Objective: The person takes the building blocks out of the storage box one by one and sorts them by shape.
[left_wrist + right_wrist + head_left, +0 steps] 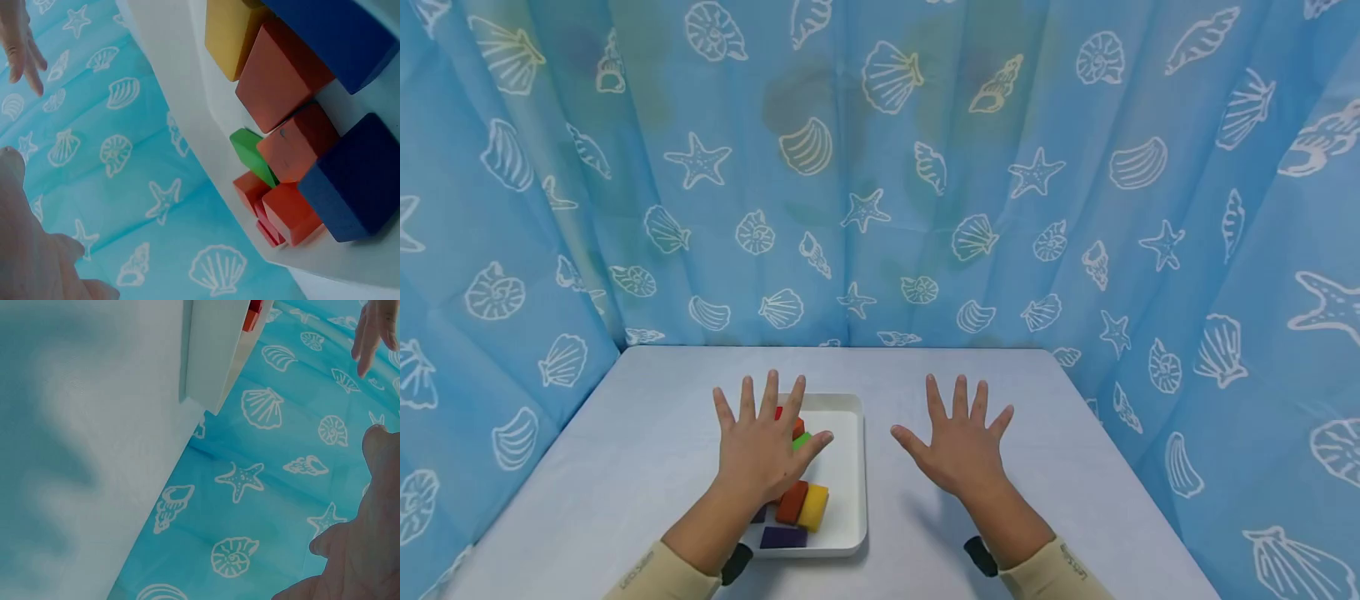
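Fingers spread, the left hand [758, 454] hovers above a white tray [847, 467] and holds nothing. It hides part of the blocks lying there. The right hand [966, 454] is also spread and bare, over the table to the right of the tray. Inside the tray, a yellow block [813, 507] leans beside a brownish-red block [792, 503], with a dark blue block [784, 537] near the front wall. In the left wrist view, a green block [250, 153], an orange-red block [297, 142] and a second dark blue block [359, 181] lie close together.
The tray stands on a white-covered table [917, 533], left of its middle. A blue curtain [850, 183] printed with white shells and starfish hangs behind the table and along both sides. Dark bands [981, 556] sit at both wrists, by the beige sleeves [1052, 575].
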### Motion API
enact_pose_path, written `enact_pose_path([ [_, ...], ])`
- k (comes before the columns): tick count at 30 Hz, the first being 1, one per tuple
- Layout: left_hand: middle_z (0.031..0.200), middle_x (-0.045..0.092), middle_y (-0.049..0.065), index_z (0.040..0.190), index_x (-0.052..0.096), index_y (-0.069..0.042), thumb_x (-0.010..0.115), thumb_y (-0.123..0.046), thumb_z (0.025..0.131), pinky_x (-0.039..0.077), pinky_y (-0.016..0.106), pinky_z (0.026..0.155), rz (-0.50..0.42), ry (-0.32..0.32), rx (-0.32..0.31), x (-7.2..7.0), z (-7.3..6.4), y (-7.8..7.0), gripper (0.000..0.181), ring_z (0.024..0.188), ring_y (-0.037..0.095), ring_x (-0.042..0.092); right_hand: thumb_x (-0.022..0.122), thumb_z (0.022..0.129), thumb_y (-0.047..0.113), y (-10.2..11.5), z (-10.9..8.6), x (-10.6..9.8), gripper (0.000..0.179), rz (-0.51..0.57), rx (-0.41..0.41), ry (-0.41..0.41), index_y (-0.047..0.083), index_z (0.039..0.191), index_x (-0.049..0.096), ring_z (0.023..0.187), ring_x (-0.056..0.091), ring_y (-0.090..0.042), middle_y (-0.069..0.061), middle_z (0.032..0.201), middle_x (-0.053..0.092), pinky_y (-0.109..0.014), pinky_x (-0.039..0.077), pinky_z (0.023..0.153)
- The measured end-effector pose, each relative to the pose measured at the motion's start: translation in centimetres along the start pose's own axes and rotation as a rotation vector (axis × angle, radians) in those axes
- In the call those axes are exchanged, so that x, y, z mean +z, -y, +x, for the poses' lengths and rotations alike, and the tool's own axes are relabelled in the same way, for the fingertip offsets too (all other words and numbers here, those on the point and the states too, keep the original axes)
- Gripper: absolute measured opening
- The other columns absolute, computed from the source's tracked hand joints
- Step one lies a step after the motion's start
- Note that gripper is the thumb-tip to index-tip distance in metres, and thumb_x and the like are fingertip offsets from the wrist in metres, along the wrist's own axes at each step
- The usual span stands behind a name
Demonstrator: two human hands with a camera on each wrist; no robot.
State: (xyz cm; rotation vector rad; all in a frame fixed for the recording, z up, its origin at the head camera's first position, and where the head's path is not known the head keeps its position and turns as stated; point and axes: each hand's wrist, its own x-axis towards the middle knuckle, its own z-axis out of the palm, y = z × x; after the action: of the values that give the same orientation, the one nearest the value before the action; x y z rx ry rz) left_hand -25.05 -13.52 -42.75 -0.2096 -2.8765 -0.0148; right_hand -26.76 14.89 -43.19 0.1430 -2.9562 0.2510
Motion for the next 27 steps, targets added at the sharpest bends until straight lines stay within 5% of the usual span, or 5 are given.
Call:
enact_pose_path([
  [8, 0.172, 0.020, 0.027, 0.172, 0.023, -0.018, 0.041, -0.079, 0.099, -0.015, 0.080, 0.114, -0.150, 0.024, -0.029, 0.0, 0.2, 1.2, 0.096, 0.155, 0.057, 0.015, 0.037, 0.093, 0.089, 0.2, 0.0, -0.2, 0.108, 0.012, 0.021, 0.017, 0.020, 0.173, 0.016, 0.156, -0.009, -0.057, -0.030, 0.173, 0.006, -0.086, -0.010, 0.111],
  [17, 0.169, 0.035, 0.021, 0.168, 0.025, -0.009, 0.052, -0.039, 0.112, 0.029, 0.066, 0.120, -1.157, -0.029, -0.449, 3.8, -0.3, 7.4, 0.070, 0.157, 0.044, 0.027, 0.037, 0.094, 0.088, 0.4, 0.1, 0.4, 0.107, 0.033, 0.016, 0.013, 0.018, 0.173, 0.017, 0.156, -0.008, -0.057, -0.032, 0.172, 0.009, -0.087, -0.010, 0.111],
  [20, 0.167, 0.038, 0.019, 0.167, 0.026, -0.006, 0.050, -0.027, 0.114, 0.033, 0.052, 0.123, -1.414, -0.068, -0.503, 6.3, -0.8, 9.1, 0.063, 0.156, 0.035, 0.034, 0.036, 0.094, 0.088, 0.6, 0.1, 0.7, 0.107, 0.034, 0.017, 0.034, 0.018, 0.173, 0.015, 0.156, -0.009, -0.057, -0.032, 0.173, 0.008, -0.086, -0.010, 0.111],
  [23, 0.167, 0.038, 0.018, 0.167, 0.026, -0.006, 0.050, -0.021, 0.114, 0.036, 0.043, 0.121, -1.526, -0.042, -0.505, 8.2, -1.3, 9.7, 0.061, 0.154, 0.032, 0.039, 0.037, 0.094, 0.088, 0.6, 0.0, 1.1, 0.107, 0.028, 0.017, 0.045, 0.018, 0.173, 0.016, 0.156, -0.008, -0.058, -0.032, 0.173, 0.008, -0.087, -0.009, 0.111],
  [27, 0.169, 0.037, 0.014, 0.167, 0.028, -0.009, 0.055, -0.024, 0.112, 0.036, 0.046, 0.120, -1.490, 0.044, -0.460, 9.4, -1.7, 9.2, 0.063, 0.155, 0.032, 0.037, 0.041, 0.095, 0.085, 0.5, 0.0, 1.6, 0.105, 0.028, 0.019, 0.045, 0.017, 0.172, 0.019, 0.156, -0.007, -0.058, -0.032, 0.172, 0.009, -0.087, -0.008, 0.111],
])
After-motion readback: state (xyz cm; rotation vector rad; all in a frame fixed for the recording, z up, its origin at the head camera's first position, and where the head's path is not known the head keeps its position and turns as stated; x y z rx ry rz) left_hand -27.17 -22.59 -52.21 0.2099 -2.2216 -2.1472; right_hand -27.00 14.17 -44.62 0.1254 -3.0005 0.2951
